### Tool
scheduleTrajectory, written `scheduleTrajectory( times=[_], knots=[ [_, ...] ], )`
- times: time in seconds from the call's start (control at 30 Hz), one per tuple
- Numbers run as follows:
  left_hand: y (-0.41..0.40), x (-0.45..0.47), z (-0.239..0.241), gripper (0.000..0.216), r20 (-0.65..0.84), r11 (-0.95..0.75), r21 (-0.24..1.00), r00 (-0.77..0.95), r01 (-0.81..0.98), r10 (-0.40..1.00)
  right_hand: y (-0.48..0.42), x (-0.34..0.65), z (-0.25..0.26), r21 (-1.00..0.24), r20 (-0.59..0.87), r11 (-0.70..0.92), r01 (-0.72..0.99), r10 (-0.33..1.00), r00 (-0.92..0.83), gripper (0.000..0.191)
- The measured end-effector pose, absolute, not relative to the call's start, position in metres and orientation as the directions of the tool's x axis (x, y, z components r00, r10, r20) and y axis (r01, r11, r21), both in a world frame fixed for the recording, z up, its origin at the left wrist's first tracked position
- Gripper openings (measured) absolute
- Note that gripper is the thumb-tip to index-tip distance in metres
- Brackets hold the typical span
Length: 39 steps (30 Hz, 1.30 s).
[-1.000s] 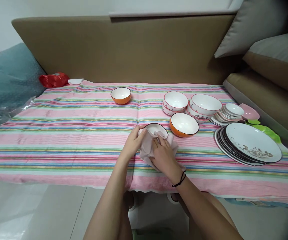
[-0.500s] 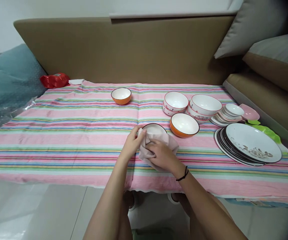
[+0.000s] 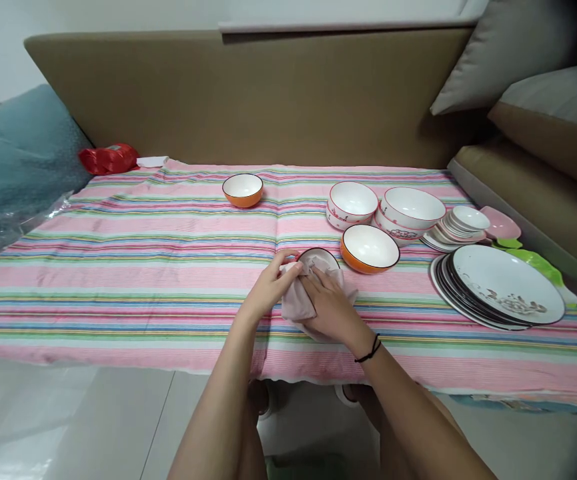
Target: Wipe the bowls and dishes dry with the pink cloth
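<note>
A small white bowl with a dark rim (image 3: 326,255) is in front of me, partly wrapped in a pale pink cloth (image 3: 297,303). My left hand (image 3: 268,287) grips the bowl's left side, thumb over the cloth at the rim. With fingers extended, my right hand (image 3: 335,310) presses the cloth against the inside of the bowl. The bowl's outside is mostly hidden by cloth and hands. Just right of it sits an orange bowl with a white inside (image 3: 369,248). A similar orange bowl (image 3: 243,191) stands farther back to the left.
Red-rimmed white bowls (image 3: 352,203) are stacked behind, beside larger ones (image 3: 411,213). Small dishes (image 3: 468,220), a stack of plates (image 3: 508,287) and a green leaf-shaped dish (image 3: 535,265) lie right. A red bundle (image 3: 109,159) sits back left on the striped cloth (image 3: 118,280).
My right fingers have straightened and moved forward over the cloth inside the bowl. The held bowl and my left hand have shifted slightly right. The other dishes stay put.
</note>
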<state>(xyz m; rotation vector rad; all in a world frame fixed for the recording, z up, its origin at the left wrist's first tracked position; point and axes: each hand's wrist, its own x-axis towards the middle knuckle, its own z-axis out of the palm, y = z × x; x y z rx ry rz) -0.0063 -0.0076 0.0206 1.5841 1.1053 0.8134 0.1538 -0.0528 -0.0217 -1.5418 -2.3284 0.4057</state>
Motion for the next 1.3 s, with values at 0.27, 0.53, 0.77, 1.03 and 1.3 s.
scheduleTrajectory(
  times=[0.27,0.53,0.77,1.03,1.3],
  knots=[
    [-0.006,-0.004,0.019,0.044,0.02,-0.123,0.957,0.362,0.264,0.932,-0.045,0.155,-0.016,-0.496,0.228,0.524,0.693,0.848,-0.478,0.038],
    [-0.002,-0.008,0.016,0.045,0.023,-0.11,0.956,0.303,0.272,0.953,-0.051,0.138,-0.018,-0.36,0.381,0.429,0.828,0.878,-0.289,0.038],
    [-0.003,-0.013,0.013,0.051,-0.005,-0.093,0.934,0.273,0.345,0.962,-0.056,0.138,-0.011,-0.346,0.128,0.335,0.877,0.942,-0.309,0.031],
    [-0.01,-0.01,0.019,0.052,0.036,-0.183,0.924,0.402,0.336,0.915,-0.053,0.157,-0.025,-0.384,0.092,0.334,0.861,0.941,-0.324,0.077],
    [-0.009,-0.003,0.017,0.054,0.052,-0.204,0.913,0.396,0.353,0.917,-0.041,0.163,-0.018,-0.612,0.243,0.545,0.573,0.819,-0.52,0.059]
  ],
)
